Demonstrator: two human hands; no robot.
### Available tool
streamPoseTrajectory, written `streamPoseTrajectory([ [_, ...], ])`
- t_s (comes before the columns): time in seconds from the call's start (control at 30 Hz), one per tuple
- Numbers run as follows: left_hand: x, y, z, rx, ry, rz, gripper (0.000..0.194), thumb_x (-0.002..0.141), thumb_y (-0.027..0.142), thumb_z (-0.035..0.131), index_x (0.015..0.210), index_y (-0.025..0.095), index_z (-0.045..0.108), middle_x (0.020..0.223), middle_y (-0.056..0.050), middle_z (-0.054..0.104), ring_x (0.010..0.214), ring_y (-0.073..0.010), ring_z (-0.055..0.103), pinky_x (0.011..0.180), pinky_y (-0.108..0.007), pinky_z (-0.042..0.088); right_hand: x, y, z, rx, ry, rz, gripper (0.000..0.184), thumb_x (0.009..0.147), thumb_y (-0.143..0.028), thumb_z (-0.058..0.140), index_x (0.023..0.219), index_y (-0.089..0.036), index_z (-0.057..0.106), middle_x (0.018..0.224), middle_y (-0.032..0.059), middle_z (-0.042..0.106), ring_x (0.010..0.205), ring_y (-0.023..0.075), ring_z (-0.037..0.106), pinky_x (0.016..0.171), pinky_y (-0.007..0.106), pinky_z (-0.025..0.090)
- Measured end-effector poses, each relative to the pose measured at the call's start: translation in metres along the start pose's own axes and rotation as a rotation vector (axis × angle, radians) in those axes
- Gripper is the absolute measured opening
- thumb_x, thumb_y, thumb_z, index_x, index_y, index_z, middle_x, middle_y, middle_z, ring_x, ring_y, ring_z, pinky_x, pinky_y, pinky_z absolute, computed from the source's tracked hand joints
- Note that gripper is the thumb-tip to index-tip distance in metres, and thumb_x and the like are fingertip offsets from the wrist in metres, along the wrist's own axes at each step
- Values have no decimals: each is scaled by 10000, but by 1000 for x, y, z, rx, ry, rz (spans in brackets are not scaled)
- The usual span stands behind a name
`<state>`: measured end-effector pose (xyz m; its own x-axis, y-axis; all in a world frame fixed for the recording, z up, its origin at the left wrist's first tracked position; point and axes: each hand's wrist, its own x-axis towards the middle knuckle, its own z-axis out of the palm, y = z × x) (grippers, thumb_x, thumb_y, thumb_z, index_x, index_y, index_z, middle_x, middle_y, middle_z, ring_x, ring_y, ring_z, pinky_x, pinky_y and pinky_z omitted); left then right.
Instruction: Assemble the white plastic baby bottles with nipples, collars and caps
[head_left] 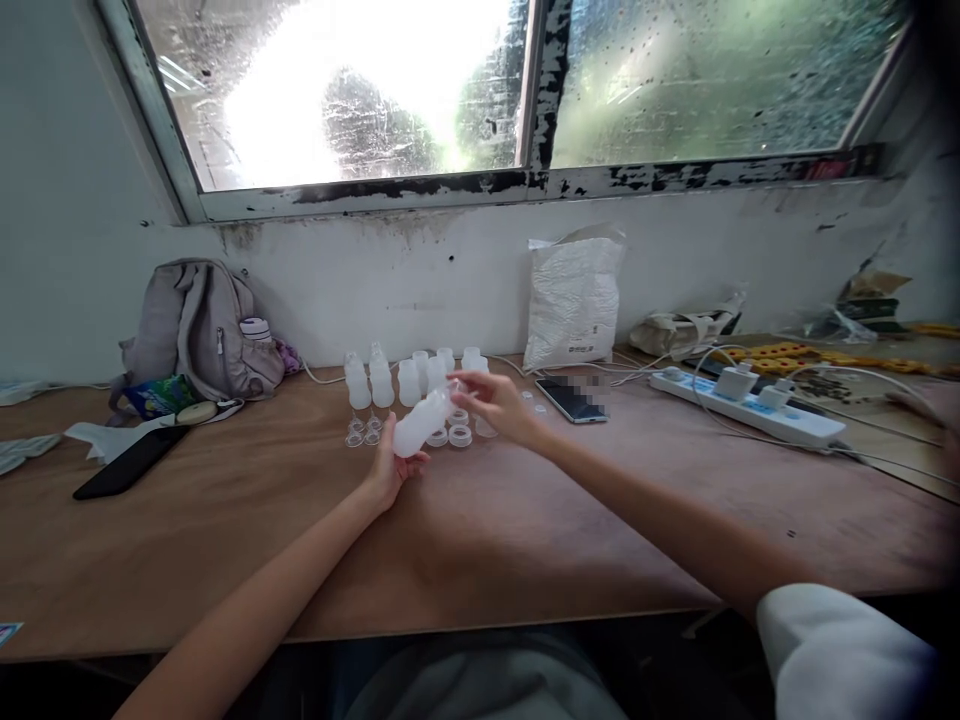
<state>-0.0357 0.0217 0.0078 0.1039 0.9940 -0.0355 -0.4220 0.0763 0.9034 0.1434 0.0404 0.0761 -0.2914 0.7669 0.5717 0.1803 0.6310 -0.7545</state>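
I have the milky bottle (422, 425) above the bench (465, 560), top tipped toward two o'clock, fingers of my left hand (390, 470) cradling its base, those of my right hand (491, 400) pinching its top; likely light, slightly squeezable, slick, best gripped at the neck.

- Holding a bottle (421, 425) tilted over the bench (225, 530), by the base with left hand (391, 472), by the top with right hand (496, 402).
- Facing rings (460, 437) and upright bottles (382, 385) toward the far edge.
- Having a backpack (169, 310) near that edge, farther left.
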Motion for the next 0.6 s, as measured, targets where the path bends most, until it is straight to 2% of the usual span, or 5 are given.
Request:
streamPoseTrajectory([
  [0.1,4,11,-10,152,107,252,381,755,515,389,967,201,432,868,-30,539,562,-108,570,405,-189,413,61,-17,-7,-105,119,-109,385,682,-418,587,964,-157,594,692,14,542,653,135,512,600,282,442],
  [0.2,7,19,-24,487,189,518,264,730,405,494,892,197,492,817,-21,549,608,-107,542,461,-177,402,128,-27,-9,-192,361,-111,430,656,-414,608,974,-130,549,777,36,554,729,159,532,672,332,442],
  [0.33,7,21,-37,1004,-18,697,106,700,266,542,775,199,573,771,-28,569,713,-143,535,654,-236,419,194,-14,8,-330,449,-29,349,676,-332,599,934,-105,544,794,53,554,808,191,532,740,372,402],
  [0.43,8,17,-38,1299,-167,756,120,742,202,470,807,203,570,826,-46,574,801,-174,534,762,-299,402,217,10,30,-430,440,79,313,675,-260,605,940,-102,551,846,86,568,864,215,529,771,367,382],
  [0.6,11,12,-37,1458,-201,801,184,777,165,394,886,198,539,887,-61,564,863,-193,521,771,-327,405,220,54,58,-541,339,199,303,683,-198,589,977,-134,558,927,108,587,915,219,532,801,336,382],
])
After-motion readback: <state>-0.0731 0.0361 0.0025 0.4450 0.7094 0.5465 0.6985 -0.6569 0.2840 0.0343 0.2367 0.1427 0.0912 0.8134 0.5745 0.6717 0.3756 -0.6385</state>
